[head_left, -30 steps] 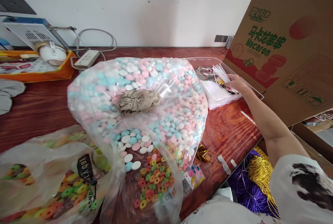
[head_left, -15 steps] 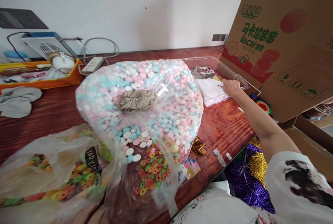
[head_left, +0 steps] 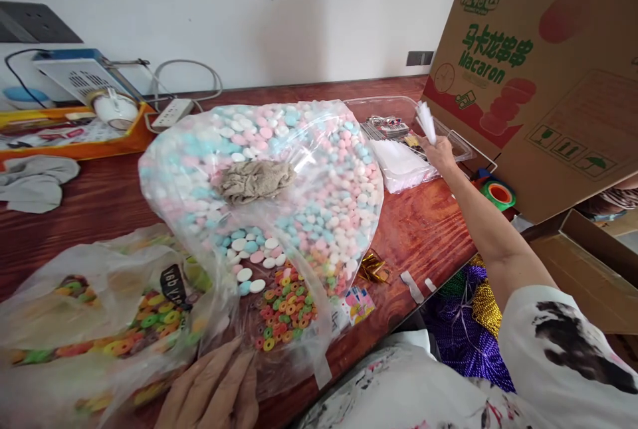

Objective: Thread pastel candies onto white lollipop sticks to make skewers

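My right hand (head_left: 439, 154) pinches a small bunch of thin white sheets (head_left: 425, 122), raised upright above a stack of similar sheets (head_left: 399, 158) at the table's right side. At the bottom of the view, my left hand (head_left: 214, 389) has its fingers stretched out beside a clear bag of colourful cereal rings (head_left: 289, 313). A large clear bag of pink, blue and white candies (head_left: 319, 176) fills the middle, and a crumpled beige cloth (head_left: 255, 181) lies on it. At lower left sits another bag of cereal rings (head_left: 154, 323).
A clear plastic tray (head_left: 383, 102) with small packets stands behind the stack. To the right rises a large Macaron carton (head_left: 508, 70), with rolls of tape (head_left: 498, 195) by it. An orange tray (head_left: 129, 143) and a power strip (head_left: 173, 111) are at back left.
My right hand has lifted the white sheets off the stack and turned them upright. My left hand has come into view at the bottom. The camera view has shifted slightly.
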Motion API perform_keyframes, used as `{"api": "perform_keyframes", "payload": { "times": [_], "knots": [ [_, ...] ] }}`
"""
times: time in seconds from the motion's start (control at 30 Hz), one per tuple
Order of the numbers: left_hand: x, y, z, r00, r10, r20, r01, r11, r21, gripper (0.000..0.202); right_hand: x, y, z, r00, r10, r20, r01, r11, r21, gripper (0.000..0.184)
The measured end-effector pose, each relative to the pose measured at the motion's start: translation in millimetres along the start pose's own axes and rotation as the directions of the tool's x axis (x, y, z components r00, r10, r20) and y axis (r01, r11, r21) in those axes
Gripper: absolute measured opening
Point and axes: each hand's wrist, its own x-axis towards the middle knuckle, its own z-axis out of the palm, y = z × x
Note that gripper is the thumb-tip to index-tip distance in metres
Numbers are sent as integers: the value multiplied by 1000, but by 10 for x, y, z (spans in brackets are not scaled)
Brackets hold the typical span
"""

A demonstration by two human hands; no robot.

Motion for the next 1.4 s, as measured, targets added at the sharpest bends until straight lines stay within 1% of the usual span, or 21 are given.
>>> {"api": "perform_keyframes", "payload": {
  "times": [0.07, 0.1, 0.17, 0.23, 0.27, 0.3, 0.33, 0.4, 0.5, 0.6, 0.67, 0.7, 0.77, 0.83, 0.9, 0.97, 1.03, 1.13, 1.23, 1.33, 1.4],
  "knots": [
    [-5, -17, 18, 999, 47, -6, -47, 999, 24, 66, -134, -98, -28, 999, -26, -47, 35, 982, 188, 39],
    [-11, -23, 25, 998, 59, -20, -58, 998, 35, 59, -261, -142, -41, 996, -46, -81, 70, 942, 328, 39],
    [-18, -13, 38, 998, 46, -31, -44, 997, 58, 44, -646, -186, -31, 987, -75, -143, 146, 788, 598, 34],
    [-8, 26, 58, 999, 36, -17, -34, 997, 73, 36, -1164, -152, 66, 993, -44, -112, 110, 704, 702, 32],
    [4, 52, 71, 999, 47, -4, -47, 996, 71, 34, -1437, -103, 146, 999, -6, -54, 43, 695, 717, 32],
    [18, 79, 86, 998, 63, 16, -64, 996, 63, 34, -1691, -38, 240, 997, 34, 64, -69, 702, 708, 34],
    [34, 105, 101, 996, 80, 32, -81, 995, 52, 33, -1909, 38, 338, 976, 61, 207, -189, 709, 680, 38],
    [65, 147, 128, 993, 111, 50, -112, 993, 30, 32, -2187, 191, 505, 931, 50, 362, -285, 722, 631, 44],
    [113, 176, 153, 991, 125, 39, -126, 992, 17, 29, -2245, 291, 587, 867, 2, 498, -341, 731, 591, 48],
    [209, 203, 155, 992, 126, -5, -126, 991, -37, 27, -2220, 148, 507, 798, -49, 600, -387, 722, 574, 50],
    [327, 259, 136, 996, 94, -12, -95, 983, -159, 29, -2312, -40, 453, 724, -77, 686, -458, 690, 561, 48],
    [405, 303, 123, 999, 54, 0, -52, 968, -247, 30, -2394, -145, 439, 665, -91, 742, -519, 657, 546, 47],
    [589, 416, 107, 995, -67, 75, 94, 890, -446, 33, -2600, -353, 434, 493, -128, 861, -678, 564, 472, 45],
    [783, 528, 129, 947, -217, 237, 319, 725, -610, 40, -2821, -541, 447, 295, -184, 938, -803, 484, 348, 44],
    [948, 597, 192, 858, -307, 412, 513, 479, -712, 60, -3023, -693, 463, 136, -231, 963, -860, 455, 231, 42],
    [1050, 604, 263, 808, -325, 491, 579, 292, -761, 85, -3195, -796, 481, 19, -250, 968, -884, 448, 133, 41],
    [1081, 562, 307, 824, -300, 481, 557, 268, -786, 96, -3335, -850, 504, -69, -254, 965, -892, 449, 54, 42],
    [1036, 470, 313, 893, -228, 388, 450, 442, -776, 76, -3491, -870, 552, -149, -258, 955, -891, 454, -17, 45],
    [954, 395, 304, 941, -177, 288, 334, 622, -708, 48, -3581, -883, 602, -152, -234, 960, -894, 447, -33, 42],
    [881, 358, 307, 944, -160, 290, 322, 644, -694, 39, -3606, -918, 632, -140, -217, 966, -899, 436, -32, 41],
    [838, 352, 312, 916, -201, 346, 397, 561, -726, 48, -3601, -942, 640, -135, -237, 962, -904, 426, -22, 42]
  ]
}}
